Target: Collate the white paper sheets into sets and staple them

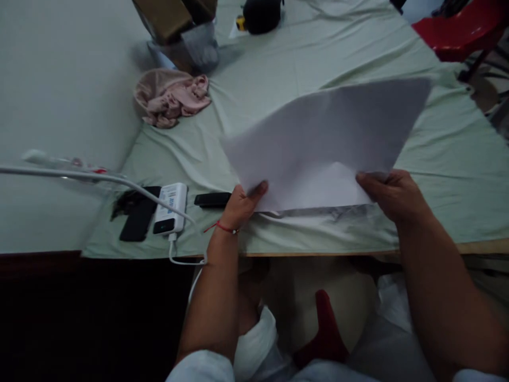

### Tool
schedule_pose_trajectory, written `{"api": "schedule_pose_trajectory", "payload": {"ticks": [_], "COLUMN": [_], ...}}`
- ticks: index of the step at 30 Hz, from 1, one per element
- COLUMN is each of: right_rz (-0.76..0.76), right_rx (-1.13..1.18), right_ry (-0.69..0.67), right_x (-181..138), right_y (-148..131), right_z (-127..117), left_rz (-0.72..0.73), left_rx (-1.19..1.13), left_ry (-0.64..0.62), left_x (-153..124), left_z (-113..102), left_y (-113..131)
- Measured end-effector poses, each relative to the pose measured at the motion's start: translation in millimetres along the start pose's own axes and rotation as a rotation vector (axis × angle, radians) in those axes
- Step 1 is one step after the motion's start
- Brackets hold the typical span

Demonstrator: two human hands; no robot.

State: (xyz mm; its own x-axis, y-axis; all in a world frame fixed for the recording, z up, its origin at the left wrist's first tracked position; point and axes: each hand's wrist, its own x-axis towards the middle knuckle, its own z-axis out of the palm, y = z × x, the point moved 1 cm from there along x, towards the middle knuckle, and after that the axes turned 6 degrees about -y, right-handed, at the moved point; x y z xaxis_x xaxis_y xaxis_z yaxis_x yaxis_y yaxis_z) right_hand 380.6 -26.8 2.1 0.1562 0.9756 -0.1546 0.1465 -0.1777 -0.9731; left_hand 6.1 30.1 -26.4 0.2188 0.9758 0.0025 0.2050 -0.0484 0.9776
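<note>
- L hand (242, 204) and R hand (393, 193) both on the paper (318, 132), one at each side, thumbs on top!
- L hand's got the near L corner gripped, thumb pressed on it, other fingers mostly outta sight. Red bracelet (226, 229) on that wrist.
- R hand, same deal: grasping the near R part, thumb pointing in twd the middle, fingers tucked under, can't see 'em well.
- Paper's big, blank on the side facing us, held btwn the hands over the front of the table (483, 247). Bowed, def not flat, far edge climbing to the R, w/ a paler buckle by the R thumb. Near edge touching the green cloth (449, 223)? Can't tell from here.
- Just L of the L hand: small black thing (212, 199), R end meeting or passing behind the hand, can't make out what it is.
- Further L: white power bank (175, 199) w/ a plug in its near end, black phone (137, 220) right beside it, white cable (99, 178) crossing in front of both.
- Back L: pink cloth (175, 101) all bunched up, cardboard box (167, 18) and plastic bag (201, 48) behind it.
- Far side, approx. middle: black pouch (262, 16), smth yellow next to it.
- Far R: red chair (457, 34) past the table edge.
</note>
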Motion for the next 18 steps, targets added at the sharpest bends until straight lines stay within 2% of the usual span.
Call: {"api": "schedule_pose_trajectory", "payload": {"ticks": [4,8,10,13,16,18], "right_rz": [-0.029,-0.126,-0.158,-0.193,-0.22,-0.207], "right_rx": [0.124,0.133,0.139,0.15,0.148,0.078], "right_ry": [0.036,0.157,0.221,0.278,0.273,0.257], "right_x": [0,2,2,3,4,4], "right_y": [-1,2,3,3,5,7], "right_z": [0,-3,-4,-5,-7,-10], "left_rz": [-0.159,-0.3,-0.355,-0.393,-0.392,-0.371], "left_rx": [-0.289,-0.403,-0.433,-0.483,-0.44,-0.364], "left_ry": [0.071,0.021,-0.042,-0.21,-0.372,-0.392], "left_x": [-7,-8,-8,-10,-12,-15], "left_z": [12,17,16,15,16,17], "left_y": [6,13,16,21,26,30]}}
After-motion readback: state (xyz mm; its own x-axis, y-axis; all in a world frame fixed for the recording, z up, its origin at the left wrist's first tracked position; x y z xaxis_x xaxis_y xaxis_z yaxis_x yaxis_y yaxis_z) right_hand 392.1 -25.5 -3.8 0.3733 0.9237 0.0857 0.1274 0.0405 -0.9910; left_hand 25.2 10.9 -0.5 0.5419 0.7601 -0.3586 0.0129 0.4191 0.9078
